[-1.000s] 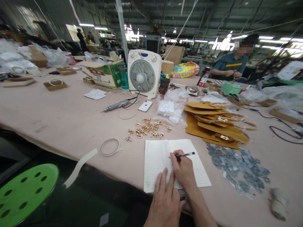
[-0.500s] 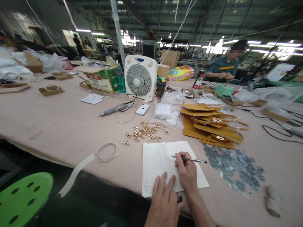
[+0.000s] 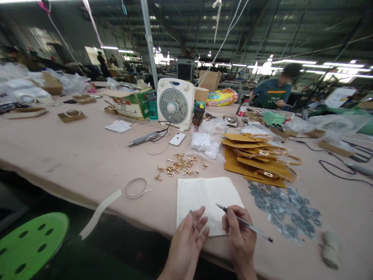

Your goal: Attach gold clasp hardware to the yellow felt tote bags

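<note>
An open lined notebook [image 3: 204, 192] lies near the table's front edge. My right hand [image 3: 240, 237] hovers over its lower right corner, closed round a pen [image 3: 247, 225] whose tip points up and left above the page. My left hand [image 3: 186, 239] is lifted off the page beside it. Its fingers are loosely curled, and a thin dark piece that I cannot make out shows between the fingertips. A scatter of small gold fittings [image 3: 180, 163] lies just beyond the notebook.
Grey metal pieces [image 3: 279, 202] and stacked brown leather pieces [image 3: 256, 159] lie to the right. A fan [image 3: 175, 103], phone [image 3: 177, 139], electric screwdriver [image 3: 142, 139] and tape ring [image 3: 135, 188] are on the table. A green stool [image 3: 29, 245] stands lower left. A co-worker [image 3: 274, 93] sits far right.
Both hands have lifted off the notebook and drawn back toward me. The pen has swung from lying across the page to pointing up and left. My left hand went from flat to curled.
</note>
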Demonstrator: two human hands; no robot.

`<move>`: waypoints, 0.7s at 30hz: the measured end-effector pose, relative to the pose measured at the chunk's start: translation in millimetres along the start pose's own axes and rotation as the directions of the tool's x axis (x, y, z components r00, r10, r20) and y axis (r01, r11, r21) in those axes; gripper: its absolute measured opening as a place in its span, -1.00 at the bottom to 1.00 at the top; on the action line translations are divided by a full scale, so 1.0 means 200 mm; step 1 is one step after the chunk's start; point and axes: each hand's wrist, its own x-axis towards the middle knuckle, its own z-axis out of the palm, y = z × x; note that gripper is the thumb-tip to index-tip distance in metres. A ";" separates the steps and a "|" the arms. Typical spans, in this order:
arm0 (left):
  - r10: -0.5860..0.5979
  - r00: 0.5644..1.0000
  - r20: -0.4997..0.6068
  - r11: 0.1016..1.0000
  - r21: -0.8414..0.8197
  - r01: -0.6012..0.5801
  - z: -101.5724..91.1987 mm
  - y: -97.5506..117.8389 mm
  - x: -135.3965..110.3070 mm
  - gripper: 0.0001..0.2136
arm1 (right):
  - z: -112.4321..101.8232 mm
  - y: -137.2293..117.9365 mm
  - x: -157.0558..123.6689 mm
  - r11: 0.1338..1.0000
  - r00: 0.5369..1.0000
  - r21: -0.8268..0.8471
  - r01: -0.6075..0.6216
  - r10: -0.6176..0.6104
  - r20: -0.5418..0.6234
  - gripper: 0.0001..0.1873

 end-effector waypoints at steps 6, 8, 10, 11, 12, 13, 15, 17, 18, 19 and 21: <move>-0.088 0.993 -0.079 0.989 -0.129 0.077 0.06 0.00 -0.03 -0.75 | -0.09 -0.09 -0.18 0.993 0.983 -0.043 0.106 -0.098 0.158 -0.87; -0.091 0.995 -0.045 0.982 -0.171 0.082 0.09 -0.01 -0.06 -0.77 | -0.10 -0.11 -0.19 0.990 0.974 -0.072 0.120 -0.103 0.202 -0.85; -0.092 0.995 -0.038 0.978 -0.191 0.083 0.11 -0.01 -0.08 -0.79 | -0.11 -0.12 -0.19 0.985 0.964 -0.104 0.141 -0.112 0.242 -0.85; -0.090 0.995 -0.039 0.978 -0.192 0.081 0.12 -0.01 -0.08 -0.80 | -0.11 -0.12 -0.19 0.982 0.957 -0.109 0.153 -0.120 0.263 -0.84; -0.087 0.995 -0.039 0.979 -0.187 0.079 0.12 -0.02 -0.09 -0.81 | -0.11 -0.13 -0.20 0.981 0.951 -0.108 0.163 -0.127 0.283 -0.84; -0.085 0.996 -0.036 0.981 -0.180 0.077 0.12 -0.03 -0.09 -0.81 | -0.11 -0.13 -0.20 0.981 0.947 -0.104 0.165 -0.128 0.296 -0.83; -0.079 0.997 -0.023 0.984 -0.160 0.074 0.11 -0.05 -0.10 -0.77 | -0.09 -0.14 -0.21 0.985 0.947 -0.096 0.142 -0.107 0.302 -0.81; -0.069 0.998 -0.004 0.988 -0.141 0.068 0.10 -0.08 -0.09 -0.71 | -0.07 -0.14 -0.23 0.989 0.951 -0.097 0.115 -0.082 0.297 -0.80; -0.064 0.998 0.013 0.989 -0.131 0.065 0.09 -0.09 -0.09 -0.69 | -0.06 -0.15 -0.23 0.988 0.952 -0.100 0.116 -0.082 0.296 -0.80; -0.056 0.998 0.030 0.991 -0.116 0.059 0.08 -0.11 -0.09 -0.66 | -0.06 -0.14 -0.23 0.987 0.951 -0.100 0.125 -0.091 0.297 -0.80; -0.033 0.998 0.047 0.997 -0.063 0.036 0.06 -0.12 -0.08 -0.61 | -0.06 -0.13 -0.24 0.987 0.937 -0.085 0.136 -0.101 0.334 -0.80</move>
